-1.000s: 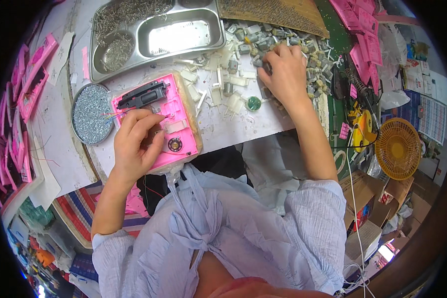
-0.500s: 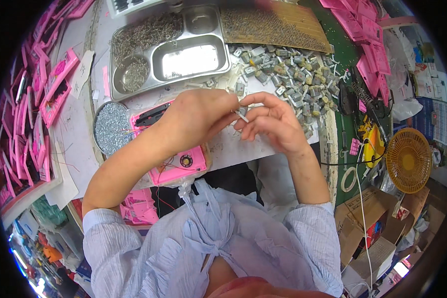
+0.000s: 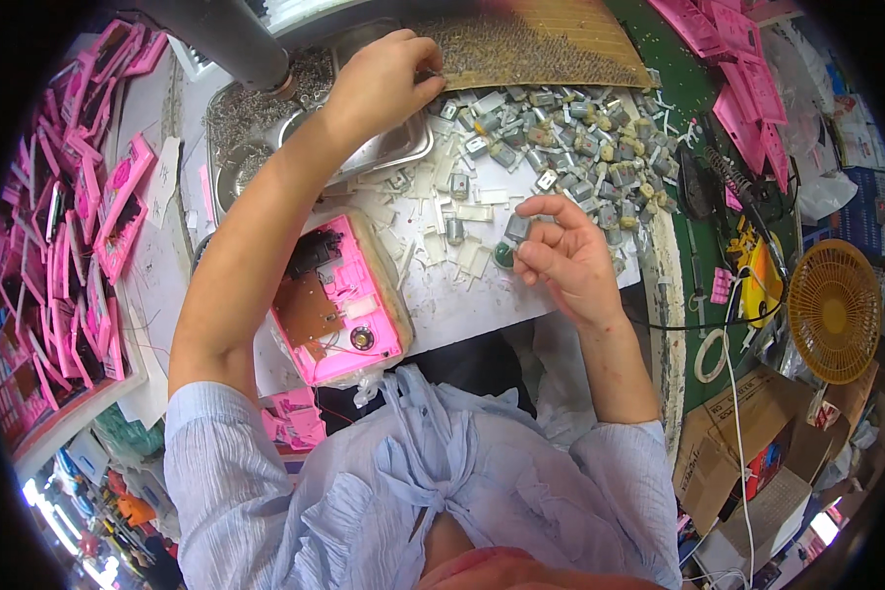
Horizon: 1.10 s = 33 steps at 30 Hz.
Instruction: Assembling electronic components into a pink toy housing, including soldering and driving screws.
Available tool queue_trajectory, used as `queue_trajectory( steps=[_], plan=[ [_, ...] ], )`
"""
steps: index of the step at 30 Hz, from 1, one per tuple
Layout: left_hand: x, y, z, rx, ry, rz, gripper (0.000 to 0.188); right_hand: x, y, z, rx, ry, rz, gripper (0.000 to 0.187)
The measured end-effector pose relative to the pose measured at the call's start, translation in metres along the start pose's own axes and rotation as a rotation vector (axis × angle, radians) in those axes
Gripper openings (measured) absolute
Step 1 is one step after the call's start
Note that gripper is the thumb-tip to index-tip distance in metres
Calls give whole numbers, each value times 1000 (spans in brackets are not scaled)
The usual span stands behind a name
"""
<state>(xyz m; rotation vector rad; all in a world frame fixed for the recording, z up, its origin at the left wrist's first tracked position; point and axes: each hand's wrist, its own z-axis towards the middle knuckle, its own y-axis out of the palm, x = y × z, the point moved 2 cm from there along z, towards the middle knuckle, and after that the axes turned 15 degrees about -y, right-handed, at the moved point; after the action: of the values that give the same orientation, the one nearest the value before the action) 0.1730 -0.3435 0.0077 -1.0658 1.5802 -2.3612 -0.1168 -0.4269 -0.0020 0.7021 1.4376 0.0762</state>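
Note:
My left hand (image 3: 383,84) reaches over the steel tray to the near left edge of a brown board (image 3: 551,49) covered with many tiny metal pieces. Its thumb and fingers are pinched together there; whatever they hold is too small to make out. Lower and to the right, my right hand (image 3: 572,258) grips a small grey motor (image 3: 517,228) between thumb and fingers. A dark green round thing (image 3: 503,255) shows just beside that motor. An open pink plastic case (image 3: 383,339) with a black part, wires and a small round component lies below my left forearm.
Many small motors (image 3: 600,147) are heaped beyond my right hand, with white plastic bits (image 3: 472,258) nearer. The compartmented steel tray (image 3: 418,147) holds small metal parts. A dark cylindrical tool (image 3: 236,44) hangs over it. Pink cases (image 3: 118,197) pile up at left; a yellow fan (image 3: 836,310) stands right.
My hands have parted: the left moved up and away to the board's edge, while the right stayed near its place with the motor. The dark cylindrical tool has come into view over the tray.

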Motion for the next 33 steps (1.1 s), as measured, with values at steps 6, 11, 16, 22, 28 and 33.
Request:
queue_trajectory(
  steps=[6,11,16,22,28,33],
  plan=[
    [7,0,17,-201,121,148,15,-4,-13,-7,11,9,-27,38],
    [22,-3,28,-274,122,448,15,-9,-11,-9,1,12,-42,37],
    [8,7,33,-107,225,525,13,-11,-7,-10,-24,11,-52,37],
    [6,3,30,-75,231,517,15,-8,-1,-6,-57,28,-65,37],
    [-2,18,33,-49,188,568,15,-8,8,-1,-84,42,-89,38],
    [10,16,36,-110,75,580,17,-16,9,-6,-73,12,-125,39]
  ],
)
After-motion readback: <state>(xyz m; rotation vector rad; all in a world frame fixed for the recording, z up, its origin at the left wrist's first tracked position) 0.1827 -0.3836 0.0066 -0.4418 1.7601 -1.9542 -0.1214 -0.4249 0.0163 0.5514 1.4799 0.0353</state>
